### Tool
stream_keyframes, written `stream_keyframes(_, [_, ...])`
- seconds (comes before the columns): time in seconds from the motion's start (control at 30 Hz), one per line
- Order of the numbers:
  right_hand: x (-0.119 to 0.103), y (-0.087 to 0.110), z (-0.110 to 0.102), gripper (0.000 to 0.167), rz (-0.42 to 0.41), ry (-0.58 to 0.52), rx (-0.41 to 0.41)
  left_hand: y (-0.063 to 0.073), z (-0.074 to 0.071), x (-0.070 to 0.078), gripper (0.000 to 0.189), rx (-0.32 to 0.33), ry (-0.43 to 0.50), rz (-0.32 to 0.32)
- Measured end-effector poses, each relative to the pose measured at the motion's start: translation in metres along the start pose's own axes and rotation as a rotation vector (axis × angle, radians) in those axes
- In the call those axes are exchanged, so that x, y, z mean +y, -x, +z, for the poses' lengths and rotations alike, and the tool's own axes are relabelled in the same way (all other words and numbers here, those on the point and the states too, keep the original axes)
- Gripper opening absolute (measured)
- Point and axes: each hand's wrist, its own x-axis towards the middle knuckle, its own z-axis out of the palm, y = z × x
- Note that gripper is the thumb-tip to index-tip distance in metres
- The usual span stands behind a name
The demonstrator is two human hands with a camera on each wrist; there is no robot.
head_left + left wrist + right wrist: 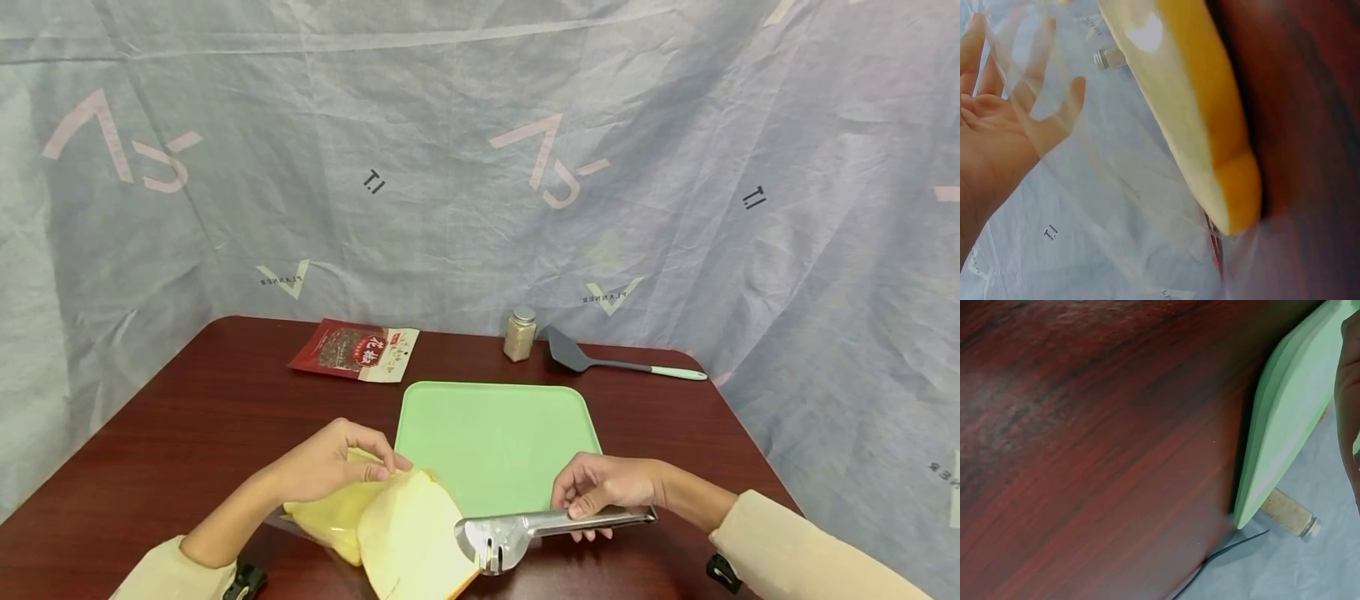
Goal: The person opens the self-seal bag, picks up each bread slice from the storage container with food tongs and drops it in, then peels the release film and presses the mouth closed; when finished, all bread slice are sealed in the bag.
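Note:
My left hand pinches the mouth of a clear plastic bag with thumb and forefinger. Yellow bread lies inside the bag. A large pale bread slice with an orange-brown crust stands at the bag's mouth, tilted; the left wrist view catches that bread edge-on, with film across the palm and fingers. My right hand grips metal tongs by their handles, held nearly level. Their slotted head overlaps the slice's right edge. In the right wrist view only part of the hand shows.
A light green tray lies mid-table, just beyond my hands. Along the back of the dark red table are a red spice packet, a spice jar and a grey spatula. A grey cloth hangs behind.

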Motion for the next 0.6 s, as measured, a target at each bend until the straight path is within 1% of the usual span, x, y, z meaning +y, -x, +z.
stream_keyframes(0.13, [0.002,-0.001,-0.002,0.034,0.003,-0.024,0.006,0.0,0.001,0.0,0.007,-0.025,-0.066,0.036])
stream_keyframes(0.2, [0.003,-0.001,-0.002,0.033,0.017,-0.044,-0.005,0.0,0.001,0.0,0.007,-0.021,-0.09,0.045])
stream_keyframes(0.3, [0.003,-0.001,-0.001,0.032,0.027,-0.053,-0.016,0.0,0.003,0.0,0.007,0.002,-0.107,0.039])
stream_keyframes(0.4, [-0.001,-0.001,-0.001,0.031,0.032,-0.026,-0.001,-0.001,0.004,0.0,0.006,0.007,-0.116,0.046])
stream_keyframes(0.53, [-0.01,-0.002,-0.003,0.029,0.056,0.032,0.018,-0.002,0.005,-0.001,0.007,-0.005,-0.124,0.094])
stream_keyframes(0.6, [-0.012,-0.002,-0.005,0.028,0.061,0.054,0.018,-0.002,0.005,-0.001,0.007,-0.008,-0.131,0.103])
